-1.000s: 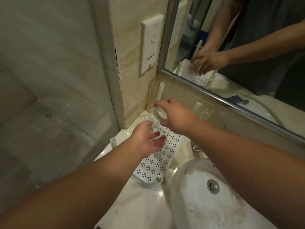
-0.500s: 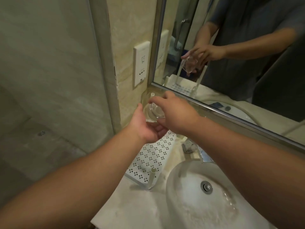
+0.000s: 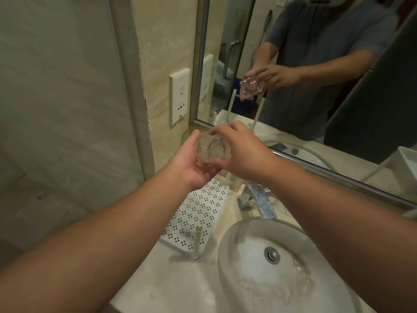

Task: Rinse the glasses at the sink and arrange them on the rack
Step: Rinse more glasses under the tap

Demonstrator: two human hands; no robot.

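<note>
Head view: both forearms reach forward over the counter [image 3: 158, 288], toward the mirror [image 3: 316, 64].
Glass: clear glass [image 3: 212, 150] held in the air between both hands, above the far end of the rack; tilted, which end faces the camera I cannot tell.
Left hand: left hand [image 3: 191, 166] cups the glass from below and from the left; fingers curled round it, thumb up along its left side.
Right hand: right hand [image 3: 243, 154] grips the glass from the right and top; fingers curled over it, thumb under.
Rack: white perforated rack [image 3: 198, 218] on the counter, left of the sink; upright pegs, one at its near corner.
Sink: round white sink [image 3: 282, 267], wet, drain open.
Tap: chrome tap [image 3: 259, 199] behind the sink, under the right wrist.
Wall: white socket [image 3: 179, 96] left of the mirror.
</note>
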